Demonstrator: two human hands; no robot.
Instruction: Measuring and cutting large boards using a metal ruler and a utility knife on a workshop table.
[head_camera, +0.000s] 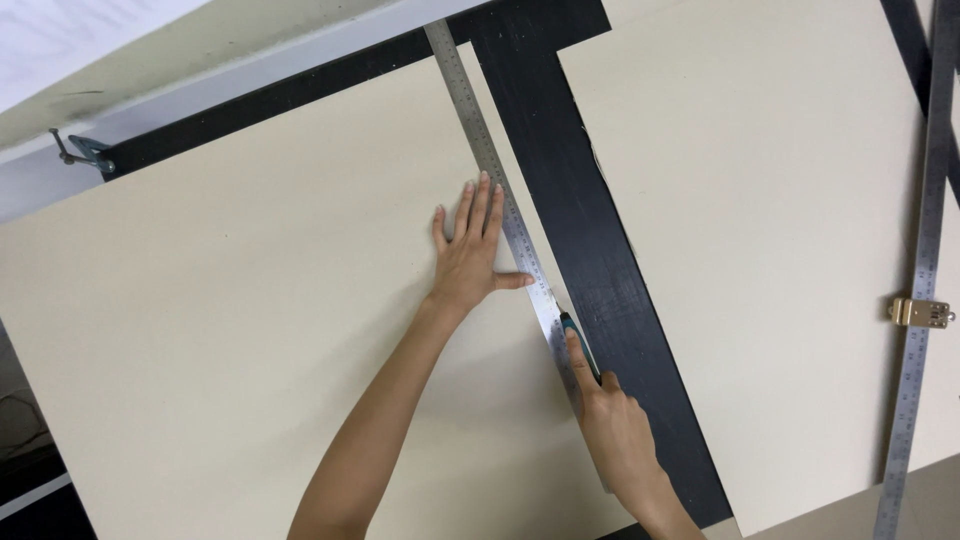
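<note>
Along the right edge of the big cream board (250, 330), your knife (578, 345) is part-way down the steel ruler (500, 190), its teal body tucked against the ruler's right side and the tip buried at the line where the board meets the black strip of the worktop (590, 230). Your right hand (615, 425) is wrapped around the handle, forefinger stretched along its back to press the blade down. Your left hand (470, 255) lies flat and spread on the board, fingers pointing up the sheet and the thumb reaching across onto the ruler to pin it.

By the look of it you are in the middle of a cut, with the knife nearer your end of the ruler than the far one; whether the upper stretch is already scored I cannot tell. The next pull calls for steady pressure from the left hand, since it now sits above the blade and the ruler's lower end has little holding it. Keep the blade hard against the steel edge and your thumb clear of it.

Further out, a second cream board (760, 250) lies to the right across the black strip, a long metal rule (925, 250) with a brass fitting (920, 313) runs down the far right, and a small clamp (85, 152) grips the worktop's upper left edge.
</note>
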